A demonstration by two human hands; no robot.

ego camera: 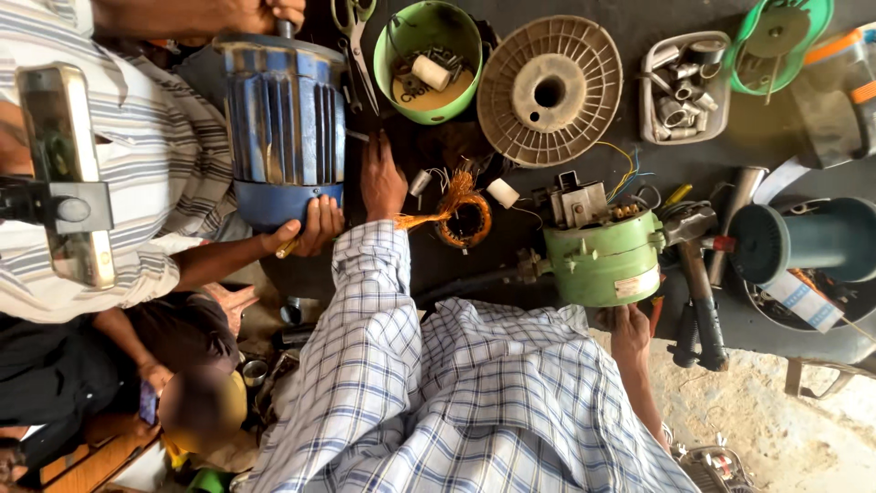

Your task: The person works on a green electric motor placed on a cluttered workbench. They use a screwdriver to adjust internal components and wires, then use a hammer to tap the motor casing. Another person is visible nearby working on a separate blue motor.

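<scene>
My left hand (383, 178) lies on the dark workbench (438, 274), fingers stretched out away from me and loosely spread, closed on nothing. It sits just beside the right flank of the blue finned motor (285, 119), and is much the nearer of my two hands to it. That motor's long axis runs away from me, roughly in line with my fingers, so my palm is alongside its housing rather than across it. A co-worker's hand (310, 224) in a striped sleeve cups the motor's near end cap, just to the left of my wrist, and another of their hands (274, 11) is at the far end by the shaft.

To the right of my left hand, close by, is a small stator ring with copper windings (464, 219), its loose copper strands fanning toward my cuff.

My right hand (630, 333) is well apart from all that, at the near edge of the green motor (602, 260). Its fingers seem to press against the underside of the casing, but they are tucked out of sight, so I cannot tell whether they grip it or merely rest there. The green motor lies crosswise, with its shaft (529, 267) pointing left toward the stator ring.
</scene>
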